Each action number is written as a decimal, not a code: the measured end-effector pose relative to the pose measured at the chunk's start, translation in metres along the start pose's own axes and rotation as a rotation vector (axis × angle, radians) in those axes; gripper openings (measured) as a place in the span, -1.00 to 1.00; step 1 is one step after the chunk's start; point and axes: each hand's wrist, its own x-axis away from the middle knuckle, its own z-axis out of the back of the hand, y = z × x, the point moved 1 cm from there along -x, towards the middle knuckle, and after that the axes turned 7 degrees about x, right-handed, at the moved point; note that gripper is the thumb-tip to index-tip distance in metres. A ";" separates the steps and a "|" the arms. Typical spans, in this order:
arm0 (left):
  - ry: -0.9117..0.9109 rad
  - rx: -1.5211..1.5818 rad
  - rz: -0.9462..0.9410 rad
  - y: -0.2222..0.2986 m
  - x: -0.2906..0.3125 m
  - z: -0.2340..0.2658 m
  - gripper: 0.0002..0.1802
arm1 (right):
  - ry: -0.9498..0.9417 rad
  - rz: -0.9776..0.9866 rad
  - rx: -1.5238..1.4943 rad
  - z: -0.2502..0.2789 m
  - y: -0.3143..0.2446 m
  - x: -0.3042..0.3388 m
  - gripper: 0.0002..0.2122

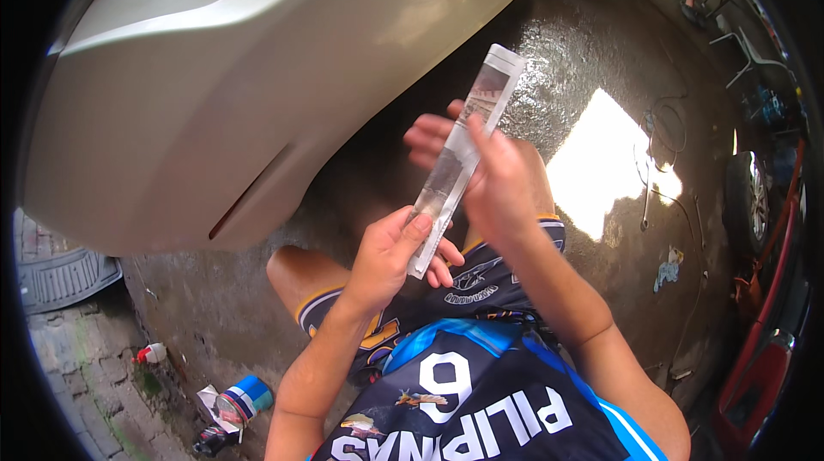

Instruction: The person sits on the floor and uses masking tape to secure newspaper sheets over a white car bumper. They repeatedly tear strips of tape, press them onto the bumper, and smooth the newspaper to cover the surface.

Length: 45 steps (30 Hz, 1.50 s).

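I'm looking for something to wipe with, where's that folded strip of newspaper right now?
In the head view, the folded newspaper strip is at centre, held between the left hand and right hand, just right of the car bumper.

Long clear grey packet (pixel 463 148) between hands (pixel 390 251)

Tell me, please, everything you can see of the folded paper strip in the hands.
The strip is a long, narrow fold of grey-and-white printed paper, like newspaper, creased lengthwise. It slants from lower left to upper right in front of the car bumper. The left hand pinches its lower end; the right hand grips its middle. The top end sticks out free.
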 end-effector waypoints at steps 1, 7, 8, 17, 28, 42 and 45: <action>-0.001 0.025 -0.025 0.000 -0.001 0.000 -0.56 | -0.005 -0.092 0.048 -0.004 0.007 0.008 -0.52; -0.008 0.031 0.013 -0.004 -0.001 0.002 -0.56 | -0.037 -0.122 0.052 0.008 0.028 0.024 -0.56; -0.010 0.028 0.036 -0.004 0.002 0.002 -0.55 | -0.088 -0.052 0.025 0.012 0.025 0.017 -0.56; 0.003 0.068 0.035 0.004 0.023 0.010 -0.59 | 0.363 0.337 0.154 0.066 -0.085 -0.070 -0.56; -0.012 -0.198 0.009 0.016 0.000 0.003 -0.57 | -0.089 -0.255 0.206 0.015 0.028 0.031 -0.62; 0.133 -0.658 -0.395 0.011 0.010 0.001 -0.62 | -0.067 -0.194 0.261 0.022 0.015 0.044 -0.66; 0.166 -0.571 -0.143 0.016 0.002 -0.007 -0.76 | -0.067 -0.171 0.187 0.037 0.040 0.050 -0.65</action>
